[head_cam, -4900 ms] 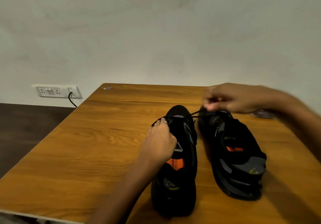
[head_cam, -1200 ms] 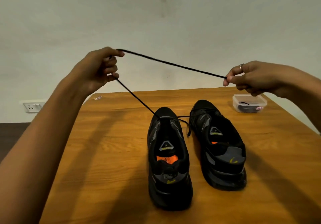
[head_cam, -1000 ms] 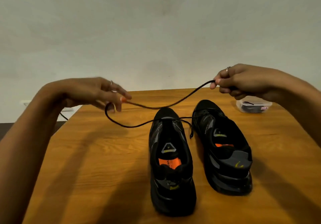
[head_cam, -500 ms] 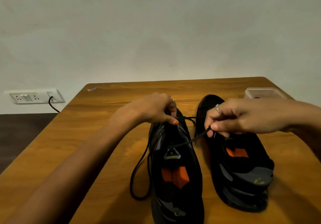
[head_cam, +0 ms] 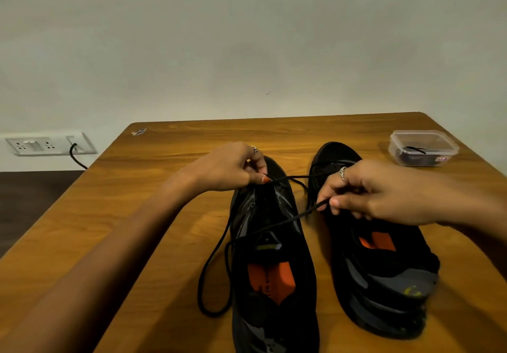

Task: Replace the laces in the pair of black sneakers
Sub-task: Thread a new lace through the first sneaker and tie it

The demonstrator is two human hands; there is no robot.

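Observation:
Two black sneakers stand side by side on the wooden table (head_cam: 164, 215), heels toward me. The left sneaker (head_cam: 274, 270) has an orange insole patch and a black lace (head_cam: 214, 278) threaded near its toe. My left hand (head_cam: 230, 169) sits over that toe end and pinches the lace there. My right hand (head_cam: 378, 191) hovers over the right sneaker (head_cam: 384, 284) and pinches the lace's other strand, which runs across the left sneaker's tongue. A slack loop of lace lies on the table left of the left sneaker.
A small clear plastic box (head_cam: 424, 148) holding something dark stands at the table's back right. A white socket strip (head_cam: 46, 144) with a black cable is on the wall at the left. Bare wall rises behind the table.
Both hands came down from holding the lace stretched in the air to the toe of the left sneaker. The lace now hangs slack in a loop on the table.

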